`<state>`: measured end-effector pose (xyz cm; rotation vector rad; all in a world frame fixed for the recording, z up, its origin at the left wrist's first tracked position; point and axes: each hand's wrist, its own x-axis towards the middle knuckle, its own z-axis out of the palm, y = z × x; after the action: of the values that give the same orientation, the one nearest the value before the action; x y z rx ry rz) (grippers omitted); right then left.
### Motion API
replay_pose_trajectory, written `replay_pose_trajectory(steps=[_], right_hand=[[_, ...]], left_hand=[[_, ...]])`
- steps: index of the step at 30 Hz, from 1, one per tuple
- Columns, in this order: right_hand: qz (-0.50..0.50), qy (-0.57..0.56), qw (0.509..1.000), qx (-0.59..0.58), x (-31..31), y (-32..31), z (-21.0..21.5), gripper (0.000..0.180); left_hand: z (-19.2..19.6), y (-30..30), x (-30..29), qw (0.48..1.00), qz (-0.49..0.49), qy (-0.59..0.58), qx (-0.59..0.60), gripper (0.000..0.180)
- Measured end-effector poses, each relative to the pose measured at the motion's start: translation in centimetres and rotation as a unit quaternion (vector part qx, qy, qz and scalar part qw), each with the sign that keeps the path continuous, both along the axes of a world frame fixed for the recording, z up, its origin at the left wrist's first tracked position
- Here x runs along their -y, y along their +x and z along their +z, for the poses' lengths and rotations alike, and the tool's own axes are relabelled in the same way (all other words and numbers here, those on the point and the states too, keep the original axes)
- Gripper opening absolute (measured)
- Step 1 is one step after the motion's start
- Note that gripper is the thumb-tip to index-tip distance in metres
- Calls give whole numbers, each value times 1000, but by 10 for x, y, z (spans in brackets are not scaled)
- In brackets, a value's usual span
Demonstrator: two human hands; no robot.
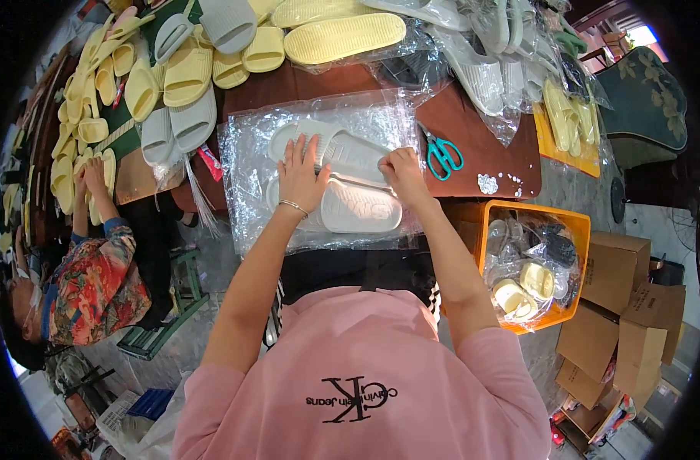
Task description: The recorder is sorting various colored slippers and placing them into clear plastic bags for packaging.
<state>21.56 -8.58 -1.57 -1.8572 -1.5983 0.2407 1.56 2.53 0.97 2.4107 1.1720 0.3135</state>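
Centre frame: left hand flat, fingers spread over pale-grey ribbed slippers; right hand curled, hold unclear; tugging could tear thin clear plastic bag.

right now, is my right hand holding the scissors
No, the scissors lie on the table, apart from the right hand, which is at the edge of the slippers.
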Motion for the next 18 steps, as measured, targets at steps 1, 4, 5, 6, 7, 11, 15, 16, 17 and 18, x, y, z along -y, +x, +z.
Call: replay_pose_trajectory(steps=[1,4,5,6,7,11,15,16,17,18], right_hand=[[-1,7,1000,-10,1,1,0,8],[-18,3,998,-66,6,1,3,6],[-38,7,994,-104,8,-1,3,6],[-67,37,988,-131,11,1,1,7],[-104,63,984,-133,17,2,6,6],[-326,135,928,-120,58,38,11,8],[-446,100,864,-209,101,99,3,13],[-461,85,872,-140,118,119,-12,14],[-473,69,875,-72,134,140,-30,16],[-488,49,865,-109,134,139,-32,19]], left_hand=[[-1,1,0,1000,-4,0,1,60],[-7,1,-2,999,-16,28,26,60],[-10,-2,-4,999,-16,30,33,61],[-10,-3,-3,999,-16,33,40,61],[-3,-4,-2,1000,-8,18,14,61],[-7,-6,-4,999,-16,9,32,61],[-7,-9,-7,1000,-13,8,28,60],[-5,-4,-7,999,-17,10,29,60],[-3,3,-6,999,-24,12,35,60],[0,-1,-7,1000,-22,10,20,59]])
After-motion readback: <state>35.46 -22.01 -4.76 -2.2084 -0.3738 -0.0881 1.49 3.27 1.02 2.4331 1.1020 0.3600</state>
